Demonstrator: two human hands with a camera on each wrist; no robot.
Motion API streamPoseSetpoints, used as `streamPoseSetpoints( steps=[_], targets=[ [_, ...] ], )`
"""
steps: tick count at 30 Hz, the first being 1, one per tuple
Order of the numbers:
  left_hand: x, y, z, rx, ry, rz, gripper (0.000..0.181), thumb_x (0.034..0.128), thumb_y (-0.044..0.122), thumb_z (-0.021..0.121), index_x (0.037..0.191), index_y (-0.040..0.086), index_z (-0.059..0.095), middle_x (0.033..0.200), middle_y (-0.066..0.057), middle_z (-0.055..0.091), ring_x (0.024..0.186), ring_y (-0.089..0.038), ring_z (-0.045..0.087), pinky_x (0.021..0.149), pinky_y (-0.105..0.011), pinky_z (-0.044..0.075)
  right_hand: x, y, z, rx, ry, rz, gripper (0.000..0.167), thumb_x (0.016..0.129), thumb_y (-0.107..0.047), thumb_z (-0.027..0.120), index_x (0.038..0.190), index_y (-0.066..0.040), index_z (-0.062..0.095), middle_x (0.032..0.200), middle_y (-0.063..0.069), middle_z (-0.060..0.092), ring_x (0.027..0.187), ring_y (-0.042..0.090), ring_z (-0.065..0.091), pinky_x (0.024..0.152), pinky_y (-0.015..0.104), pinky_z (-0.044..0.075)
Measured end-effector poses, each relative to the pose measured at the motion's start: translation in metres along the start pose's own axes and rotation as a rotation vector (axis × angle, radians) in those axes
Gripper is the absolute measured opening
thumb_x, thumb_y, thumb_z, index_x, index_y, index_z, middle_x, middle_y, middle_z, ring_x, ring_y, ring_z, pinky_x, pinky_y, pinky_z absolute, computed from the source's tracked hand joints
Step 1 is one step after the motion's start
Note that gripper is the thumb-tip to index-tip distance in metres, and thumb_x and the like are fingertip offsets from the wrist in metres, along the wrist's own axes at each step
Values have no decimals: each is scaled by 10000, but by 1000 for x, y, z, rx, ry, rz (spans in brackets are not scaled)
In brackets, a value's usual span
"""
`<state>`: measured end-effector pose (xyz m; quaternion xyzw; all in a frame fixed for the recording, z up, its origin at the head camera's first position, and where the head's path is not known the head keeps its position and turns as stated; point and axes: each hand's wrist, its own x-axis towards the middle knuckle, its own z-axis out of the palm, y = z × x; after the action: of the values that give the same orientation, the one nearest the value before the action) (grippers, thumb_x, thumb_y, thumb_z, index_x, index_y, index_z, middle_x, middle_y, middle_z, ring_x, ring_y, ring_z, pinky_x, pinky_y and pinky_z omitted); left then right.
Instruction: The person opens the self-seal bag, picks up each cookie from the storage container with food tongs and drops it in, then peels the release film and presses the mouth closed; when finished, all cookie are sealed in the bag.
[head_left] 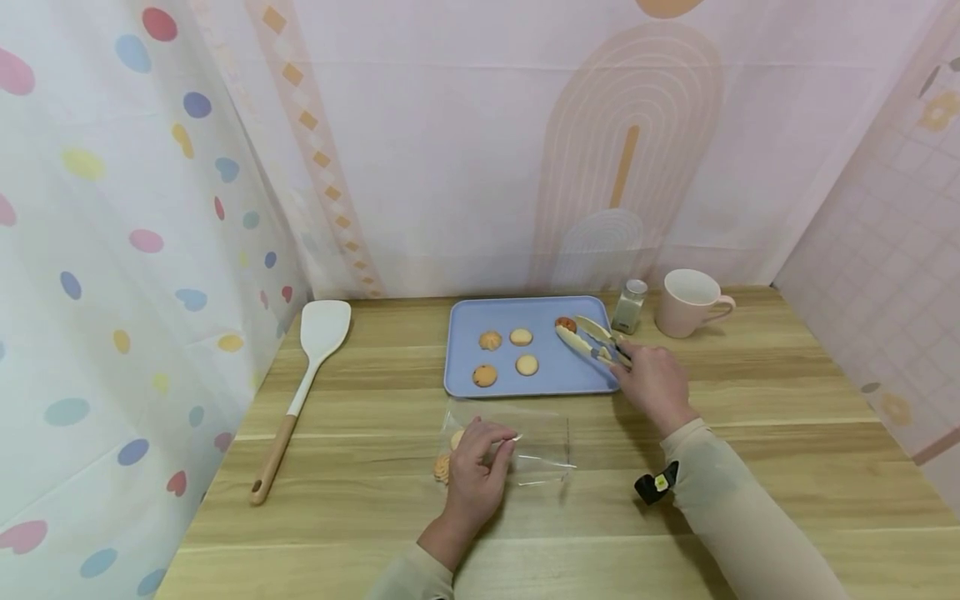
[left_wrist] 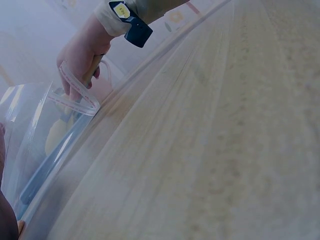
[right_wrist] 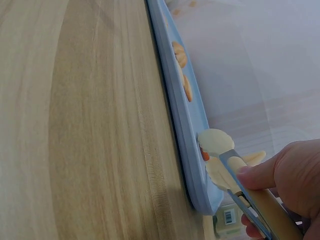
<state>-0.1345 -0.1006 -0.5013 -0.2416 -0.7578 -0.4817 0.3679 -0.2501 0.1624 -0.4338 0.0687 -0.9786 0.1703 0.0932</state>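
My right hand (head_left: 654, 385) grips a pair of tongs (head_left: 592, 342) with cream-coloured tips. The tips stand on either side of a reddish-brown cookie (head_left: 566, 323) at the right of a blue tray (head_left: 540, 385); whether they touch it I cannot tell. Several other cookies (head_left: 527, 364) lie on the tray. In front of the tray, my left hand (head_left: 480, 471) pinches the film of a clear plastic bag (head_left: 543, 446) between thumb and finger. Cookies (head_left: 442, 468) show at the bag's left end, partly hidden by that hand. In the left wrist view the bag's mouth (left_wrist: 80, 100) gapes.
A white spatula (head_left: 313, 358) with a wooden handle lies at the left of the wooden table (head_left: 360, 500). Behind my right hand stand a glass shaker jar (head_left: 630, 307) and a pink mug (head_left: 686, 304). Patterned curtains (head_left: 465, 150) close off the back and sides.
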Motion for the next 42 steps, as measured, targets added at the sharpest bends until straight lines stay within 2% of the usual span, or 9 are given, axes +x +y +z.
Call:
streamPoseSetpoints(
  steps=[12, 25, 29, 31, 33, 36, 38, 40, 42],
  targets=[
    [0, 0, -1, 7, -14, -2, 103, 872, -2, 663, 932, 80, 683, 875, -38, 672, 833, -172, 635, 907, -634, 397, -7, 5, 3, 32, 64, -77, 474, 867, -263, 706, 1286, -63, 610, 1048, 267, 661, 859, 437, 622, 588, 496, 457],
    [-1, -2, 0, 15, -21, 2, 102, 881, -3, 653, 928, 82, 683, 878, -30, 670, 841, -172, 633, 904, -632, 401, -32, 15, -10, 132, 130, -124, 440, 844, -241, 738, 1243, -76, 649, 1040, 224, 680, 821, 418, 631, 595, 509, 457],
    [-1, -3, 0, 17, -27, -17, 81, 887, 3, 651, 922, 69, 682, 881, -24, 673, 845, -172, 637, 908, -642, 398, -43, 17, -15, 162, 139, -130, 446, 829, -240, 756, 1224, -58, 655, 1009, 214, 690, 770, 377, 641, 581, 477, 457],
    [-1, -3, 0, 19, -32, -35, 65, 889, 9, 651, 918, 58, 681, 884, -20, 674, 846, -171, 639, 914, -645, 395, -50, 18, -19, 201, 117, -118, 458, 823, -225, 760, 1230, -47, 645, 869, 204, 695, 620, 311, 602, 519, 425, 432],
    [-2, -3, 0, 21, -36, -48, 55, 890, 8, 651, 915, 47, 681, 885, -18, 676, 847, -171, 641, 920, -646, 391, -58, 19, -25, 237, 97, -111, 465, 820, -206, 760, 1234, -33, 637, 881, 217, 691, 506, 228, 510, 476, 369, 395],
    [-2, -3, 0, 19, -36, -52, 49, 890, 9, 651, 914, 39, 681, 885, -23, 679, 845, -173, 641, 922, -646, 389, -71, 19, -34, 267, 82, -121, 474, 822, -197, 762, 1240, -19, 628, 932, 228, 690, 540, 266, 555, 506, 390, 427],
    [-2, -4, 1, 16, -35, -50, 52, 887, 6, 654, 914, 41, 682, 885, -22, 680, 846, -173, 642, 921, -644, 391, -80, 21, -39, 263, 103, -149, 468, 814, -189, 771, 1226, -12, 636, 1057, 227, 674, 667, 316, 625, 566, 427, 460],
    [-1, -4, 2, 16, -34, -49, 56, 884, 4, 656, 914, 44, 682, 887, -22, 681, 847, -173, 642, 921, -643, 392, -89, 22, -44, 259, 127, -180, 464, 801, -183, 784, 1209, -8, 647, 1030, 215, 687, 820, 374, 654, 634, 478, 481],
    [-2, -4, 2, 18, -34, -51, 63, 878, -1, 661, 912, 47, 682, 886, -22, 682, 849, -174, 642, 922, -639, 394, -96, 24, -47, 259, 148, -205, 464, 783, -171, 798, 1196, -14, 658, 970, 195, 705, 759, 318, 654, 613, 445, 475]
  ],
)
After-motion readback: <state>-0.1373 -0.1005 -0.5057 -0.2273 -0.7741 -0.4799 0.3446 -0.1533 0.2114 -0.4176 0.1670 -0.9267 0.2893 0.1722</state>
